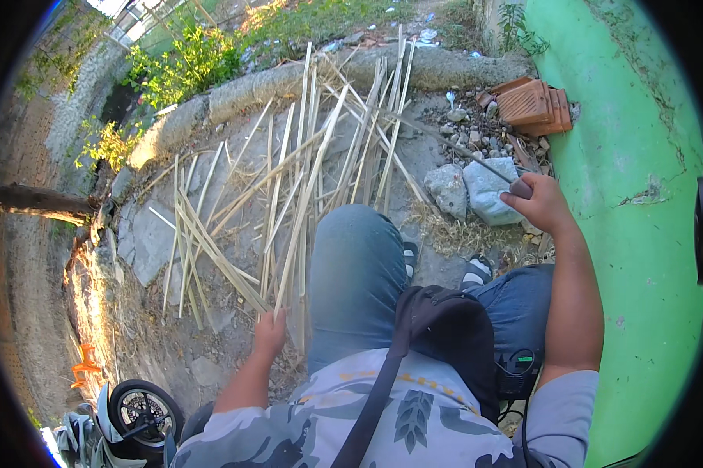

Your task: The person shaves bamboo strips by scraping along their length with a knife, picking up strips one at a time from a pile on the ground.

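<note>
My left hand is closed round the near end of a pale split bamboo strip, left of my raised knee. More loose bamboo strips lie criss-crossed on the ground in front of me, some ending close to that hand. My right hand grips the handle of a long, thin-bladed machete out to the right. Its dark blade points away and to the left, and the tip reaches over the far part of the strips.
Right of me rises a green wall. Stacked orange roof tiles, rubble and a pale wrapped block lie by it. A low concrete kerb curves behind the strips. A parked motorcycle stands at the near left.
</note>
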A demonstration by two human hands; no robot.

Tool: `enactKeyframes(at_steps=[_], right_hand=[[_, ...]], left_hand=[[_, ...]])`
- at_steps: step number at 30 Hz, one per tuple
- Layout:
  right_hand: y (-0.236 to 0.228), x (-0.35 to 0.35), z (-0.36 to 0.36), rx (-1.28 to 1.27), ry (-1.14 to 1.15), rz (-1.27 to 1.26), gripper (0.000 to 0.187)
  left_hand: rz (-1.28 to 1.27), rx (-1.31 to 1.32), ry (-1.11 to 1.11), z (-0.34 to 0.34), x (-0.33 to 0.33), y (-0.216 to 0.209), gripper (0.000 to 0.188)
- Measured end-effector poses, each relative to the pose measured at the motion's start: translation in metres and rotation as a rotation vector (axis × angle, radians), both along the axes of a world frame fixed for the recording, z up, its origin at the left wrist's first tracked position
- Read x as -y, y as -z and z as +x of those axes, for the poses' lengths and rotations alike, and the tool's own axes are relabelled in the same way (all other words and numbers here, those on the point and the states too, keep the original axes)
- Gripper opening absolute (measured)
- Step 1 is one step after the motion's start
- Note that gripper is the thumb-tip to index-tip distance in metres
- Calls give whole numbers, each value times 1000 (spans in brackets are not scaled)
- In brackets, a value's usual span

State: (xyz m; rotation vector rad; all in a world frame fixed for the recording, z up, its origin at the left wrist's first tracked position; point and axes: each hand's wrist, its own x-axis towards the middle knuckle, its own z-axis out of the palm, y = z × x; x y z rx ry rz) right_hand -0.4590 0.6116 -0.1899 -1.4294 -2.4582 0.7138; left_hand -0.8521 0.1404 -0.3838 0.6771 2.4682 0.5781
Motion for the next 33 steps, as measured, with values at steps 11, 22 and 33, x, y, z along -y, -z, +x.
enactKeyframes(at_steps=[11,22,33], right_hand=[[-178,97,420,-146,-216,279,22],[-240,70,800,-308,-109,322,24],[-220,83,928,-252,-260,455,20]], left_hand=[[264,-82,317,486,-77,-320,43],[333,-255,549,890,-138,-428,38],[320,-256,590,1045,-131,-404,34]])
